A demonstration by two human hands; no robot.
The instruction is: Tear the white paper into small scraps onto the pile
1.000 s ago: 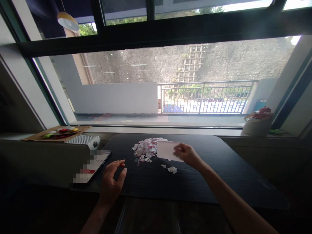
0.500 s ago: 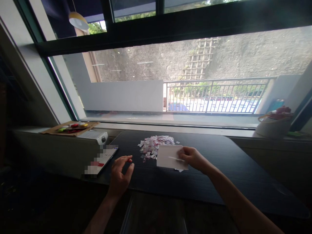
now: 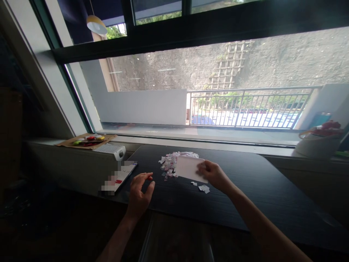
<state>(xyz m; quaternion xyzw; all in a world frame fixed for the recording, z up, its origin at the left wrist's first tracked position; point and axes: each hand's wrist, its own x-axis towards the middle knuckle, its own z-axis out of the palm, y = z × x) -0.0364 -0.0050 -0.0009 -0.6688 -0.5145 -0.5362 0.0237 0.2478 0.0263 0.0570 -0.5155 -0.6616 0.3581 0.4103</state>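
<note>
Pinched at its right edge, a blank white card [image 3: 188, 168] is in my right hand [image 3: 215, 175]. The card tilts over the near right side of a heap of small torn paper pieces [image 3: 169, 162] and hides part of it. A few loose paper scraps [image 3: 204, 188] lie on the dark table just below the card. My left hand [image 3: 140, 194] hovers left of the heap, thumb and curved fingers apart, holding nothing.
The dark table [image 3: 245, 196] stands against a windowsill. At its left edge lies a flat white item with a red mark [image 3: 125, 173], partly pixelated. Beyond are a white heater-like box [image 3: 114, 150], a brown board with colourful pieces [image 3: 81, 142] and a pale bucket-like container [image 3: 313, 143].
My right hand has lifted the card slightly away from me, uncovering the loose scraps below it. My left hand keeps its curved pose. The whole view has shifted a little.
</note>
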